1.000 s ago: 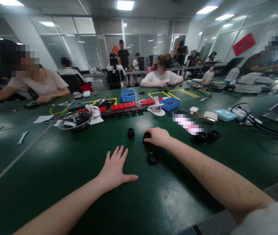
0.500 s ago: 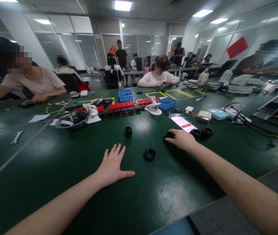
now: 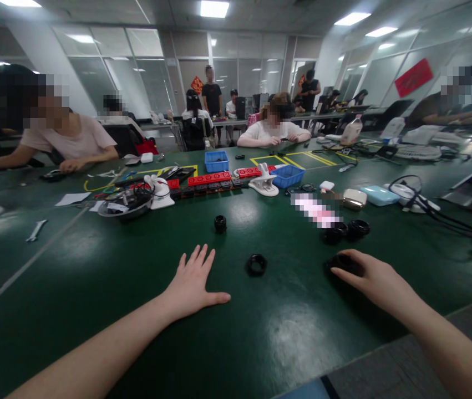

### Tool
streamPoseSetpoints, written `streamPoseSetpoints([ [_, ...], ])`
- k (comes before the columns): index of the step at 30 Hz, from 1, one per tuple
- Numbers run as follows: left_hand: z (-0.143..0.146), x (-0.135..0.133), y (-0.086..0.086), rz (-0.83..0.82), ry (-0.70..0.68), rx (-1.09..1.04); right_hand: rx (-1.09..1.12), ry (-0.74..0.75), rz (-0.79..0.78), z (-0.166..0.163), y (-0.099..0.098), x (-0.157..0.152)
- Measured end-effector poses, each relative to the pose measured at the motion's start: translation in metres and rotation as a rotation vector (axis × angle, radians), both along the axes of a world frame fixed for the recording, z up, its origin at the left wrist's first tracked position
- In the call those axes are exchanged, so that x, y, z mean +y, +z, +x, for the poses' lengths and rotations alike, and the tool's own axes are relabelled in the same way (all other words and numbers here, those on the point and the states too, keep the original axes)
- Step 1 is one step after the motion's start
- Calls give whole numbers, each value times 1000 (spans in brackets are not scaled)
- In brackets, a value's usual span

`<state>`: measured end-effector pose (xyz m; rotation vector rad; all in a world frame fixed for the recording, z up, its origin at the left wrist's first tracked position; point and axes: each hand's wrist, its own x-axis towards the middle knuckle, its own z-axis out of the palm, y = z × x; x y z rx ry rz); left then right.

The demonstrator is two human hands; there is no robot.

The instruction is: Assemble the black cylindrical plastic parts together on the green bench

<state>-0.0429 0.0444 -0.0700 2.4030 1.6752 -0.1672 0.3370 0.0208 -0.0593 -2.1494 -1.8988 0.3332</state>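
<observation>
My right hand [image 3: 369,271] grips a black ring-shaped part [image 3: 341,263] at the right side of the green table [image 3: 144,321]; the fingers hide much of it. Palm down on the tabletop, my left hand [image 3: 192,282] has its fingers spread and nothing in it. Between the two hands lies a black hex ring nut [image 3: 256,265]. A smaller black threaded fitting [image 3: 219,224] stands upright beyond my left fingertips. Two more black ring parts, a nearer one [image 3: 335,233] and a farther one [image 3: 358,229], sit side by side beyond my right hand.
A lit phone [image 3: 316,210] lies beside the black rings. Farther back are a red power strip [image 3: 209,179], a white clip [image 3: 264,183], two blue bins [image 3: 216,161], and a metal bowl [image 3: 125,208] of cables. A wrench [image 3: 36,230] rests at left. Several people sit around.
My right hand has moved right and nearer to me, carrying the black ring part from beside the phone. My left hand stays spread on the table. The view has shifted slightly.
</observation>
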Motion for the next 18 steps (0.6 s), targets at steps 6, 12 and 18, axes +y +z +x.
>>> streamPoseSetpoints([
  [6, -1, 0, -1, -6, 0, 4, 99, -39, 45, 28, -11, 1],
  [12, -3, 1, -4, 1, -2, 4, 153, -62, 178, 31, -20, 6],
  [18, -2, 2, -5, 12, -4, 4, 190, -195, 188, 26, -22, 10],
])
